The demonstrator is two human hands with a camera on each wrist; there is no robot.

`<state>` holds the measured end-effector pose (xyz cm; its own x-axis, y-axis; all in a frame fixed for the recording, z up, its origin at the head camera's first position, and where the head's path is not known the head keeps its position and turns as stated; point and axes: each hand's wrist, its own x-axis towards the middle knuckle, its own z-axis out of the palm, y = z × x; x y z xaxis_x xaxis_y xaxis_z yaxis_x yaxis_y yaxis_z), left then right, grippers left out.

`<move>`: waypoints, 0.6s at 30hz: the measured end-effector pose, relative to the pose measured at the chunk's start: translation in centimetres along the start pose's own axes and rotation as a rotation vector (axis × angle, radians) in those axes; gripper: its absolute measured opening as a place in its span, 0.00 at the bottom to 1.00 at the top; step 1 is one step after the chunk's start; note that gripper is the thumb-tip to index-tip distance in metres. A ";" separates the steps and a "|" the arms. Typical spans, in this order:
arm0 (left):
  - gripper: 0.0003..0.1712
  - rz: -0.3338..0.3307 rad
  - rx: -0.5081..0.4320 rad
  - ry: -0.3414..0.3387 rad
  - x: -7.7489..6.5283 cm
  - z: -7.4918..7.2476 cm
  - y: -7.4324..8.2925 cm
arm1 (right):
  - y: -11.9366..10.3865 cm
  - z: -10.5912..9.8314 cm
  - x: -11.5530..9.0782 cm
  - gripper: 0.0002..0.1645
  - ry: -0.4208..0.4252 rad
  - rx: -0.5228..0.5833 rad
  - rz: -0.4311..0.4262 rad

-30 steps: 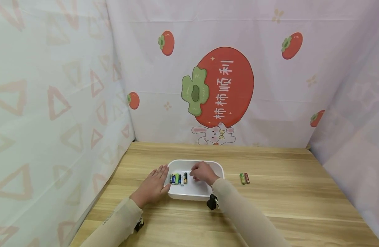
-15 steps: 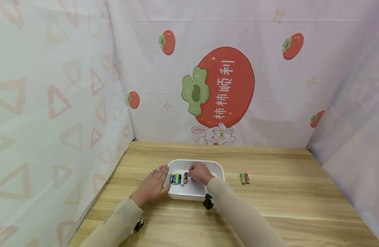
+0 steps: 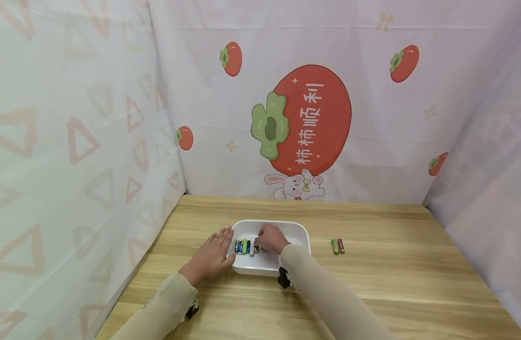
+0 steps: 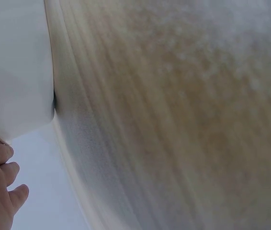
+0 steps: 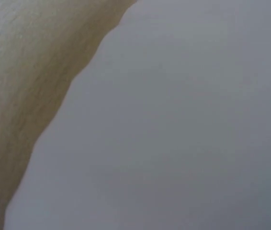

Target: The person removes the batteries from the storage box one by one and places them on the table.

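In the head view a white plastic tray [image 3: 286,269] stands on the table, with several small batteries [image 3: 244,246] lined up side by side at its left. My left hand [image 3: 207,257] lies flat with straight fingers against the tray's left rim. In the left wrist view, the left hand's fingers [image 4: 11,172] show beside the tray's white wall. My right hand [image 3: 272,239] reaches into the tray, its curled fingers pinching a battery at the right end of the row. That hand largely covers the black-and-gold battery [image 3: 256,249]. The right wrist view shows only sleeve and blurred white.
Two more batteries lie on the wooden table [image 3: 371,283] right of the tray, a green one [image 3: 334,246] and a dark red one [image 3: 340,245]. Printed cloth hangs behind the table and along both sides.
My right hand has moved a little left inside the tray, up to the end of the battery row, and covers more of the black-and-gold battery. The left hand has stayed at the rim.
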<state>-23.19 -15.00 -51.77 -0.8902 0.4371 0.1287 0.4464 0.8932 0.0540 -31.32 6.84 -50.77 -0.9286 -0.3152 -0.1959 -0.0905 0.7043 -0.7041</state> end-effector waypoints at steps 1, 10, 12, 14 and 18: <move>0.41 0.002 -0.004 0.005 0.0 0.0 0.1 | 0.0 0.1 0.1 0.07 -0.002 -0.002 0.001; 0.41 -0.013 -0.010 -0.010 0.0 0.3 0.1 | -0.1 0.5 0.3 0.07 -0.006 -0.024 0.013; 0.41 -0.013 -0.008 -0.013 0.0 0.3 0.1 | -0.2 0.5 0.3 0.07 0.001 -0.040 0.015; 0.41 -0.009 -0.005 -0.010 0.0 0.3 0.0 | -0.3 0.6 0.3 0.06 0.010 -0.061 0.020; 0.41 -0.007 -0.007 -0.012 0.0 0.1 0.0 | -0.5 0.6 0.3 0.06 0.013 -0.090 0.031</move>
<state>-23.22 -14.94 -51.88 -0.8941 0.4324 0.1164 0.4410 0.8954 0.0616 -31.31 5.98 -50.89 -0.9359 -0.2845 -0.2077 -0.0929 0.7681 -0.6336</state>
